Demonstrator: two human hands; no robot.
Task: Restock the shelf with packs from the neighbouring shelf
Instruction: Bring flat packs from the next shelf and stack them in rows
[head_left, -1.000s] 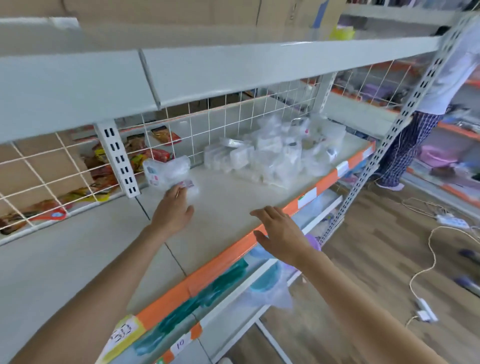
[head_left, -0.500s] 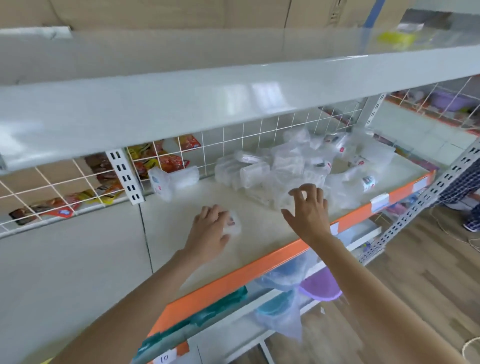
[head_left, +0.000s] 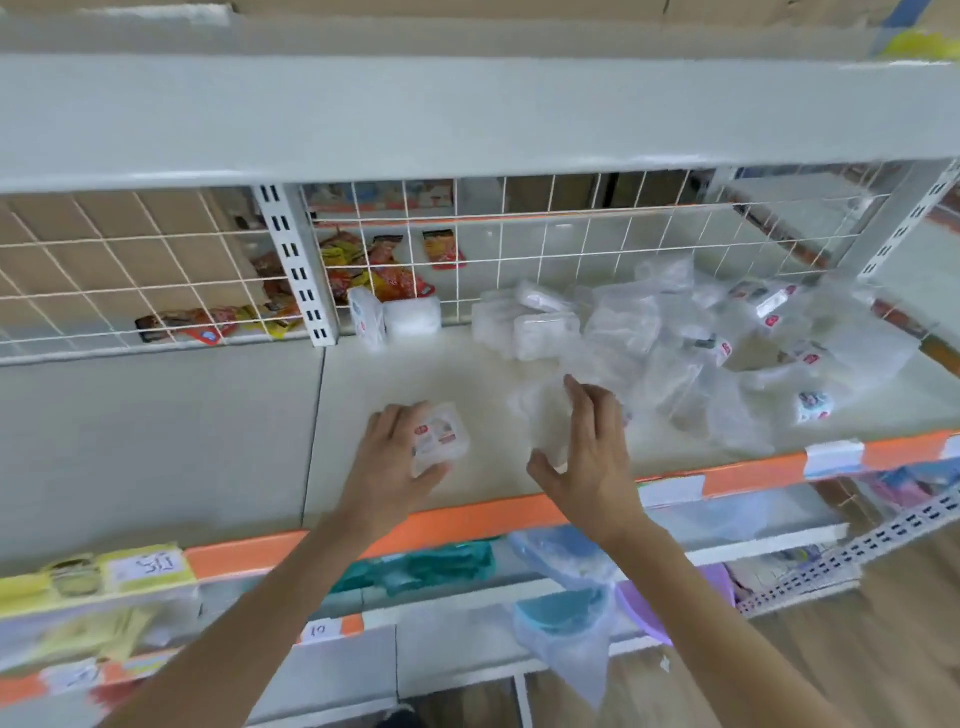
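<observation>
A heap of clear plastic packs (head_left: 696, 338) with small red labels lies on the right part of the white shelf (head_left: 467, 379). Two more packs (head_left: 395, 319) stand against the wire mesh beside the upright post. My left hand (head_left: 384, 467) holds a small clear pack with a red label (head_left: 439, 439) just above the shelf, near its orange front edge. My right hand (head_left: 592, 457) is at the near edge of the heap, thumb and fingers curled round a blurred clear pack (head_left: 540, 415).
A bare grey shelf section (head_left: 156, 441) lies left of the post (head_left: 301, 265). Behind the mesh (head_left: 571, 249) lie red and yellow snack packs (head_left: 374, 270). An upper shelf (head_left: 467, 114) overhangs. Below hang bagged blue bowls (head_left: 561, 613) and teal items (head_left: 431, 566).
My left hand drew back from the packs at the mesh toward the front edge, carrying the small pack. My right hand reached into the heap and closed on a clear pack.
</observation>
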